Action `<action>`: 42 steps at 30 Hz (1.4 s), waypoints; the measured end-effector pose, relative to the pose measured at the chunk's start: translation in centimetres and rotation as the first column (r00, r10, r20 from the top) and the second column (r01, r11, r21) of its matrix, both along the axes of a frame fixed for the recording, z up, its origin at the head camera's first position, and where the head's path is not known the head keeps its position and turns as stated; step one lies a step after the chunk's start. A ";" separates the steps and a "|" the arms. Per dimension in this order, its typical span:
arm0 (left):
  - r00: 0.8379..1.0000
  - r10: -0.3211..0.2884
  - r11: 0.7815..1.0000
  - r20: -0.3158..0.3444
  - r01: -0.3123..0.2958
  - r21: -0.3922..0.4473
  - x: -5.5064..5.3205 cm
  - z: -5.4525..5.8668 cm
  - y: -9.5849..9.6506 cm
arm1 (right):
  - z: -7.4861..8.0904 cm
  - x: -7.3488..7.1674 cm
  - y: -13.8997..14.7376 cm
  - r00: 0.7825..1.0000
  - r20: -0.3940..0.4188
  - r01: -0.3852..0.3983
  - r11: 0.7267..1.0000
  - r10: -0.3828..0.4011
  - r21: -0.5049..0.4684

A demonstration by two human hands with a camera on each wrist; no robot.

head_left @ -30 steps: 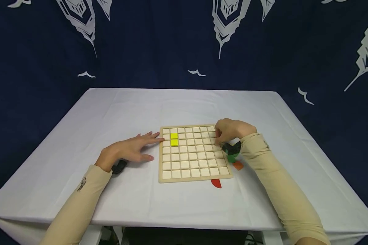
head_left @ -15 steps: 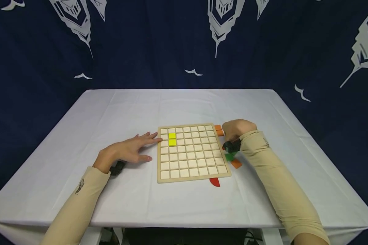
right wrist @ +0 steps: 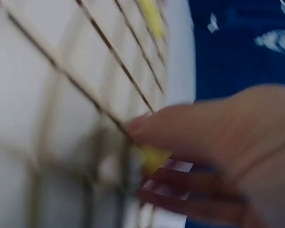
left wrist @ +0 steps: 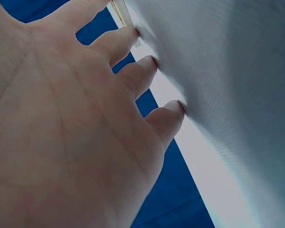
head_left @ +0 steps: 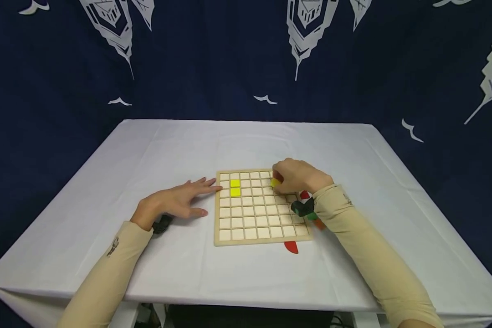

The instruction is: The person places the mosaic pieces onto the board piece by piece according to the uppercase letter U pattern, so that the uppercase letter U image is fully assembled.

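Observation:
A square wooden grid board (head_left: 250, 221) with pale cells lies on the white table. Two yellow tiles (head_left: 235, 187) sit one above the other in cells near its upper left. My left hand (head_left: 176, 199) rests with spread fingers on the cloth, its index finger touching the board's left edge; in the left wrist view the palm (left wrist: 61, 123) and fingertips meet the cloth. Over the board's upper right part, my right hand (head_left: 297, 175) pinches a yellow tile (head_left: 275, 182). The right wrist view shows that tile (right wrist: 154, 158), blurred, between thumb and fingers.
Right of the board, partly behind my right wrist, lie a red piece (head_left: 304, 195), a green piece (head_left: 311, 216) and an orange piece (head_left: 320, 224). A red rounded piece (head_left: 291, 247) lies at the board's front edge. A dark blue patterned curtain (head_left: 213, 59) hangs behind the table.
My right hand first withdrew from the board's right edge to the pieces beside it, then came back left over the board with a yellow tile. My left hand stayed at the left edge.

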State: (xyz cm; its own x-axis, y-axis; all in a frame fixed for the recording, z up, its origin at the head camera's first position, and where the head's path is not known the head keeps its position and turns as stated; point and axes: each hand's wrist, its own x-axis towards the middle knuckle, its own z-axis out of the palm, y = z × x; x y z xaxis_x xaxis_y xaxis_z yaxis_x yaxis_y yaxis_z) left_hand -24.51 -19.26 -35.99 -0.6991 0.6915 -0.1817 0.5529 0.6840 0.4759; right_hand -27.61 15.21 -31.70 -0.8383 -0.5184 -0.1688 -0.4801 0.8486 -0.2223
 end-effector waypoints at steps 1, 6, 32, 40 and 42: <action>1.000 -0.002 1.000 0.002 0.002 -0.005 0.0 0.0 0.2 | -0.4 0.2 -0.6 0.999 -0.025 -0.041 0.999 0.041 -0.021; 1.000 -0.013 0.999 0.008 0.013 -0.029 -0.4 0.0 1.0 | -2.1 1.8 -3.2 0.973 -0.151 -0.190 0.979 0.177 -0.073; 1.000 -0.014 0.998 0.017 0.015 -0.061 -0.9 0.2 1.5 | -3.6 3.7 -5.8 0.944 -0.215 -0.293 0.935 0.250 -0.199; 1.000 0.012 0.998 0.015 -0.011 -0.054 -0.4 0.0 0.4 | -2.9 3.2 -6.4 0.935 -0.169 -0.344 0.916 0.313 -0.205; 1.000 0.020 0.999 0.012 -0.019 -0.050 -0.2 0.0 0.0 | -2.2 2.9 -6.4 0.933 -0.126 -0.358 0.910 0.337 -0.210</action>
State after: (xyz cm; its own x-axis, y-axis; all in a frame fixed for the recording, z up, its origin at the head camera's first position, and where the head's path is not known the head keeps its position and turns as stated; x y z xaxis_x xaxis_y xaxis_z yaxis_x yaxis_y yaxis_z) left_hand -24.74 -19.23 -36.00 -0.7098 0.6676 -0.2248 0.5332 0.7177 0.4479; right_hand -24.66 8.84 -33.91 -0.6042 -0.7952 0.0510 -0.7611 0.5568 -0.3328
